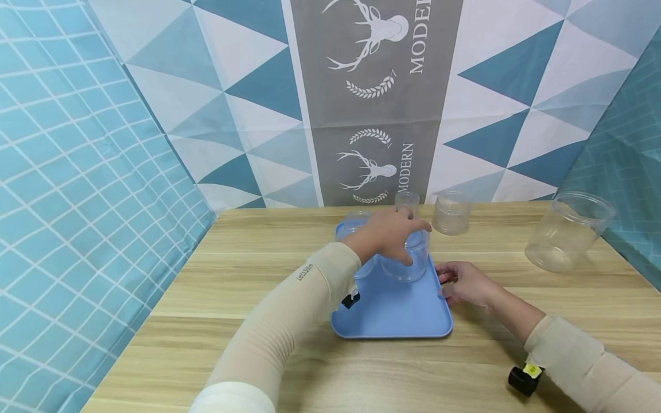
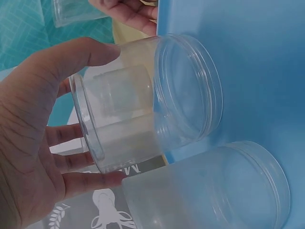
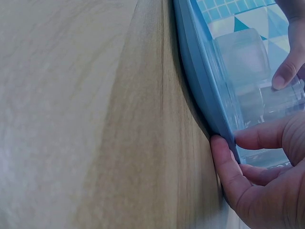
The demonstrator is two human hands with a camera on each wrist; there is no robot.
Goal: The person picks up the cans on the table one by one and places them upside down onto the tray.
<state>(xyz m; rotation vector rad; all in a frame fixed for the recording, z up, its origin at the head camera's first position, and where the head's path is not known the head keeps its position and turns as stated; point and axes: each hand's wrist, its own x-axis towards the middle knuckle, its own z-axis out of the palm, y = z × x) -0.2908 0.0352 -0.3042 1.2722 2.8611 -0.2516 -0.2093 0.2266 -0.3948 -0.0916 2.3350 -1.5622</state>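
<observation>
On the blue tray stands a clear plastic jar, its wide rim facing up toward my left hand. That hand spans the jar from above; in the left wrist view the thumb lies along one side of the jar and the fingers reach round the other. A second clear jar stands close beside it on the tray, partly hidden by the left arm in the head view. My right hand pinches the tray's right edge, with fingers above and below the rim, as the right wrist view shows.
Behind the tray stands a narrow clear jar, with a short clear jar to its right. A large clear container is farther right on the wooden table. Patterned cloth hangs along the back and left.
</observation>
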